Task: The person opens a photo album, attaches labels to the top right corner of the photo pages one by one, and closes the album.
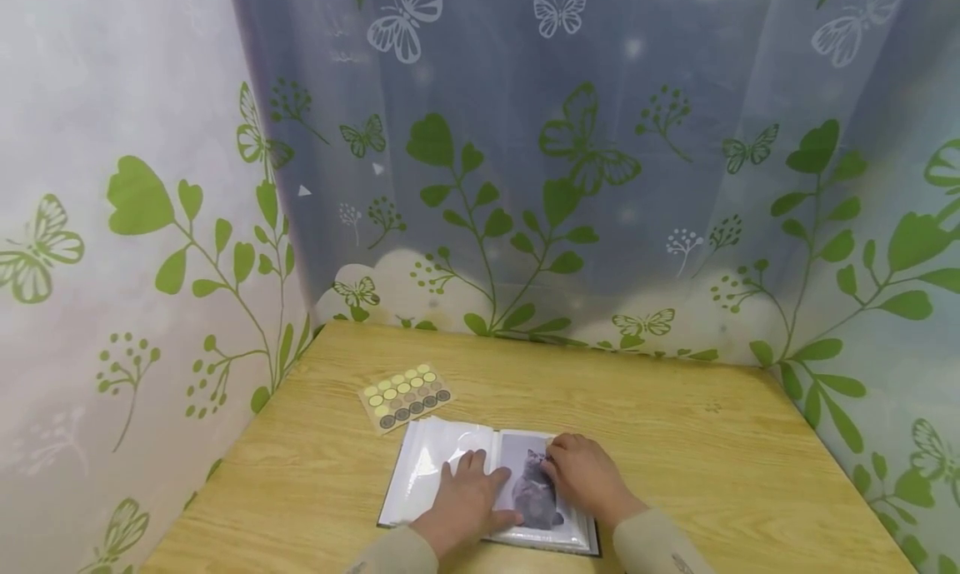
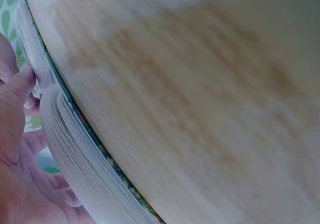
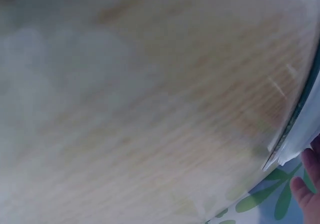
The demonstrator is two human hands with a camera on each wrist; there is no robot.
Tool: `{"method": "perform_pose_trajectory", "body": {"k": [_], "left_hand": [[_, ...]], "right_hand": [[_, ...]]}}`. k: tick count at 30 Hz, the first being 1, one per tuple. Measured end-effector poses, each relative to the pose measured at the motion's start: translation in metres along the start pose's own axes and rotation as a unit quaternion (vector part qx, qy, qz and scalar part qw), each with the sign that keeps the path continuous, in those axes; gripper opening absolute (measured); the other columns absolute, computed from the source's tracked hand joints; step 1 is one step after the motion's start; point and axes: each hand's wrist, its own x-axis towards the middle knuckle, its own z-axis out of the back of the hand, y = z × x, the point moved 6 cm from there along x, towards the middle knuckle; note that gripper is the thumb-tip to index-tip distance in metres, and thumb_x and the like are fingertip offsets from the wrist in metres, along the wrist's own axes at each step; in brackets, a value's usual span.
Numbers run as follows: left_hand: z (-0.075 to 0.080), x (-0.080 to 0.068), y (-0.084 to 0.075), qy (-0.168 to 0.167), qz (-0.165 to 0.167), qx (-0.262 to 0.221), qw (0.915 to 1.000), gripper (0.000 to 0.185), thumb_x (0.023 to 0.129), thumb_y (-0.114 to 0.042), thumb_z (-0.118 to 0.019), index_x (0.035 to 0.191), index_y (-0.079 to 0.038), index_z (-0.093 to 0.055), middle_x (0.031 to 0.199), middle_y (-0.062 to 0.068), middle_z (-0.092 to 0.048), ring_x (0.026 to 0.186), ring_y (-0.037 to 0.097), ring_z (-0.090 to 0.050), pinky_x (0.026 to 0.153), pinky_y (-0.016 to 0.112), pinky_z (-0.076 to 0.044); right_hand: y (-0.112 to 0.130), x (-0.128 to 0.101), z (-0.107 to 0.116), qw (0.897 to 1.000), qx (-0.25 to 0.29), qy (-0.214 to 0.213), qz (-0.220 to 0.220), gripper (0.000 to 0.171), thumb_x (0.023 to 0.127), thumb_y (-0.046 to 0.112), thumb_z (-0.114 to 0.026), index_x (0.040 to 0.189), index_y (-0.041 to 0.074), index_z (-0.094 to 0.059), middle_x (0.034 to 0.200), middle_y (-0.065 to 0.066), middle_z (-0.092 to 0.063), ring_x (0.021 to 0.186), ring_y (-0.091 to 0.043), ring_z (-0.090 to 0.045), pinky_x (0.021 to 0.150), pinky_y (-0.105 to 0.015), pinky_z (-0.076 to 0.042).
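Left hand [image 1: 467,495] flat, fingers straight, pressing photo album [image 1: 420,474]; right hand [image 1: 588,474] curled, pinching cat photo [image 1: 534,486].

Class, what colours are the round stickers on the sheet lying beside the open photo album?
Pale yellow, tan and dark grey dots on the sticker sheet, clearest in the head view.

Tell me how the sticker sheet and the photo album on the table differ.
The sticker sheet is a single thin sheet of round dots in yellow, tan and dark tones; the photo album is a thick stack of clear sleeves, open at a cat picture. The sheet lies untouched, farther back; the album is nearer, with the left hand and right hand resting on it. Both lie flat on the wooden table.
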Motion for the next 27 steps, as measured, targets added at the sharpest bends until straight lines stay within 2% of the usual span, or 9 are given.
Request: {"method": "perform_pose_trajectory", "body": {"k": [5, 9, 17, 21, 27], "left_hand": [[0.0, 0.001, 0.0, 0.002, -0.001, -0.001, 1.0, 0.071, 0.081, -0.067, -0.065, 0.135, -0.021, -0.06, 0.14, 0.023, -0.049, 0.131, 0.04, -0.044, 0.101, 0.066, -0.038], [0.0, 0.002, 0.0, 0.006, 0.0, 0.0, 1.0, 0.071, 0.081, -0.067, -0.065, 0.136, -0.021, -0.06, 0.141, 0.022, -0.048, 0.132, 0.04, -0.043, 0.102, 0.066, -0.037], [-0.002, 0.002, -0.001, 0.01, 0.0, 0.0, 1.0, 0.071, 0.081, -0.067, -0.065, 0.136, -0.021, -0.059, 0.141, 0.022, -0.048, 0.131, 0.04, -0.043, 0.101, 0.065, -0.037], [0.0, 0.001, -0.001, 0.004, -0.001, 0.001, 1.0, 0.071, 0.081, -0.066, -0.066, 0.135, -0.02, -0.06, 0.139, 0.022, -0.049, 0.13, 0.04, -0.044, 0.101, 0.065, -0.038], [0.0, 0.0, -0.001, 0.002, -0.005, 0.009, 0.9999, 0.071, 0.082, -0.066, -0.066, 0.135, -0.02, -0.06, 0.139, 0.022, -0.05, 0.129, 0.04, -0.045, 0.1, 0.065, -0.039]], "right_hand": [[0.001, -0.004, -0.005, 0.998, 0.019, 0.051, -0.023, 0.036, 0.1, 0.032, -0.058, 0.114, 0.001, -0.067, 0.118, -0.015, -0.063, 0.113, -0.033, -0.059, 0.101, -0.051, -0.044], [0.0, -0.004, -0.008, 0.995, 0.037, 0.076, -0.045, 0.046, 0.103, 0.038, -0.051, 0.125, -0.001, -0.063, 0.129, -0.018, -0.058, 0.124, -0.035, -0.052, 0.108, -0.053, -0.037], [0.0, -0.004, -0.012, 0.99, 0.071, 0.097, -0.075, 0.056, 0.103, 0.044, -0.047, 0.135, -0.001, -0.056, 0.142, -0.02, -0.05, 0.133, -0.037, -0.044, 0.112, -0.059, -0.028], [0.003, -0.003, -0.013, 0.989, 0.069, 0.105, -0.073, 0.06, 0.102, 0.046, -0.047, 0.137, -0.002, -0.054, 0.143, -0.019, -0.049, 0.135, -0.036, -0.043, 0.112, -0.061, -0.026], [0.005, -0.004, -0.017, 0.985, 0.058, 0.141, -0.075, 0.066, 0.102, 0.05, -0.044, 0.143, -0.003, -0.048, 0.15, -0.02, -0.043, 0.14, -0.038, -0.036, 0.114, -0.061, -0.021]]}}
